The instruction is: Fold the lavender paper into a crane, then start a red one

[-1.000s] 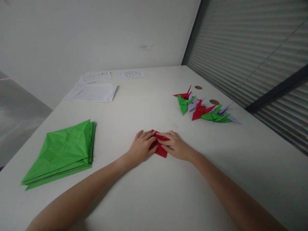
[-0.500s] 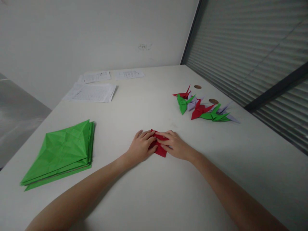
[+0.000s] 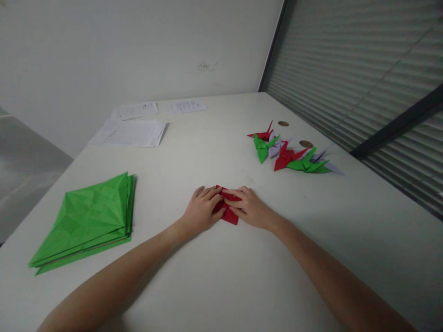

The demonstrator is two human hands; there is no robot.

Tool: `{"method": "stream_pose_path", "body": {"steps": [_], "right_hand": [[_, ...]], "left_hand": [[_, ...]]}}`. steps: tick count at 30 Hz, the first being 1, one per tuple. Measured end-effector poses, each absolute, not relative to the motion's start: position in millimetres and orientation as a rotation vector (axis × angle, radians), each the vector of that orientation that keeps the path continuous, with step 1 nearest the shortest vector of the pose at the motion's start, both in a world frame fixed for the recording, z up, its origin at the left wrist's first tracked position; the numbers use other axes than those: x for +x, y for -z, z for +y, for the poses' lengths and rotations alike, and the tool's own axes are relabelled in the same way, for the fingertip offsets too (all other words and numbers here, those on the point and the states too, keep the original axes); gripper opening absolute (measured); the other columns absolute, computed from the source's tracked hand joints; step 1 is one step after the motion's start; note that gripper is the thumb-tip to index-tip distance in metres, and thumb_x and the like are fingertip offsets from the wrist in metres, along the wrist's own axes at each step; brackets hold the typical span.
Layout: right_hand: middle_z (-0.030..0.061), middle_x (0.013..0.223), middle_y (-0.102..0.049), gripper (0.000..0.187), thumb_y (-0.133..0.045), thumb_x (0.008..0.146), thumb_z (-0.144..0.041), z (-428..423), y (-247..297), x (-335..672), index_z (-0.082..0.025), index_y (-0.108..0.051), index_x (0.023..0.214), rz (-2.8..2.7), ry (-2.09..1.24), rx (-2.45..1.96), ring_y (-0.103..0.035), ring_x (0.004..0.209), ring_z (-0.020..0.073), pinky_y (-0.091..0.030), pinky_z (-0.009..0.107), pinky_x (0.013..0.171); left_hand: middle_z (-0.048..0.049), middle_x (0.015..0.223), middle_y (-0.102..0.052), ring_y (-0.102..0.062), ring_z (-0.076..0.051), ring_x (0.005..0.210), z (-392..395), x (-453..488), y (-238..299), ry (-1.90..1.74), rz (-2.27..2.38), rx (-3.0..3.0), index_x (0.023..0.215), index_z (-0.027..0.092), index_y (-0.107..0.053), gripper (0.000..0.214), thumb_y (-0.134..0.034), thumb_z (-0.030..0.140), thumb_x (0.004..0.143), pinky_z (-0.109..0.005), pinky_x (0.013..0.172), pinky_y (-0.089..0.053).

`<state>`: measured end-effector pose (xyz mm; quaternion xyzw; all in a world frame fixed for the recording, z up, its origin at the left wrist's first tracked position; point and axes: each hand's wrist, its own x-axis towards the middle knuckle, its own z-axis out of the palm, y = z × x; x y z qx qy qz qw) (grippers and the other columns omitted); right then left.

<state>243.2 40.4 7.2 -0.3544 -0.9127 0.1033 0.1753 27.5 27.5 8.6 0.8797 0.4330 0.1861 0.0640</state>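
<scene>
A small folded red paper (image 3: 229, 214) lies on the white table (image 3: 221, 286) in front of me. My left hand (image 3: 200, 211) rests on its left side, fingers laid flat and pressing down on it. My right hand (image 3: 251, 208) covers its right side, with the fingers flat on the paper and reaching toward the left hand. Most of the red paper is hidden under both hands; only the near corner and a strip between the fingers show.
A stack of creased green paper sheets (image 3: 88, 220) lies at the left. Several folded paper cranes (image 3: 289, 154) in red, green and lilac sit at the right near two brown discs (image 3: 306, 144). Printed white sheets (image 3: 129, 133) lie at the far side. Window blinds run along the right.
</scene>
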Motion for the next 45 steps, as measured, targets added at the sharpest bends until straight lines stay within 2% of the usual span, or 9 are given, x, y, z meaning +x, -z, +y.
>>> {"method": "stream_pose_path", "body": {"steps": [8, 17, 23, 27, 33, 45], "right_hand": [[0.0064, 0.135, -0.059, 0.030, -0.054, 0.092, -0.019, 38.1, -11.5, 240.6, -0.023, -0.067, 0.119, -2.620, -0.243, -1.018, -0.051, 0.106, 0.0252, -0.047, 0.045, 0.090], [0.0057, 0.130, -0.063, 0.029, -0.054, 0.092, -0.020, 38.6, -12.7, 239.4, -0.022, -0.068, 0.118, -2.626, -0.223, -1.006, -0.051, 0.103, 0.0249, -0.047, 0.044, 0.089], [0.0055, 0.135, -0.058, 0.029, -0.054, 0.092, -0.019, 38.7, -13.0, 241.1, -0.024, -0.068, 0.116, -2.605, -0.235, -0.973, -0.050, 0.108, 0.0253, -0.047, 0.046, 0.093], [0.0088, 0.129, -0.057, 0.030, -0.055, 0.091, -0.018, 37.9, -15.0, 240.9, -0.026, -0.068, 0.116, -2.570, -0.251, -0.956, -0.048, 0.114, 0.0262, -0.045, 0.047, 0.095], [0.0088, 0.117, -0.061, 0.028, -0.055, 0.091, -0.018, 38.0, -14.5, 240.1, -0.025, -0.069, 0.114, -2.570, -0.281, -0.970, -0.048, 0.110, 0.0258, -0.044, 0.045, 0.094], [0.0078, 0.114, -0.066, 0.027, -0.058, 0.090, -0.022, 34.3, -16.8, 236.9, -0.026, -0.069, 0.114, -2.608, -0.184, -1.065, -0.050, 0.109, 0.0263, -0.041, 0.043, 0.089]], "left_hand": [[-0.0116, 0.139, -0.055, -0.049, -0.024, 0.130, 26.6, 27.1, -8.3, -0.545, 1.312, 2.658, 0.133, 0.018, -0.048, 0.046, -0.055, 0.035, 0.091, -0.049, 0.112, -0.032], [-0.0117, 0.137, -0.057, -0.050, -0.026, 0.128, 27.8, 27.7, -6.4, -0.572, 1.288, 2.691, 0.127, 0.017, -0.057, 0.040, -0.054, 0.033, 0.091, -0.052, 0.111, -0.033], [-0.0108, 0.143, -0.051, -0.048, -0.025, 0.131, 27.4, 27.2, -10.2, -0.577, 1.258, 2.688, 0.123, 0.018, -0.060, 0.036, -0.054, 0.032, 0.091, -0.049, 0.111, -0.033], [-0.0105, 0.139, -0.055, -0.047, -0.026, 0.132, 27.3, 27.1, -9.0, -0.540, 1.270, 2.685, 0.127, 0.018, -0.057, 0.040, -0.054, 0.035, 0.091, -0.052, 0.111, -0.031], [-0.0107, 0.141, -0.054, -0.045, -0.026, 0.133, 27.5, 27.2, -7.6, -0.523, 1.279, 2.696, 0.139, 0.019, -0.047, 0.049, -0.051, 0.036, 0.093, -0.051, 0.112, -0.031], [-0.0105, 0.140, -0.055, -0.047, -0.028, 0.131, 26.6, 28.3, -9.7, -0.518, 1.284, 2.726, 0.137, 0.018, -0.051, 0.047, -0.048, 0.035, 0.093, -0.051, 0.110, -0.032]]}}
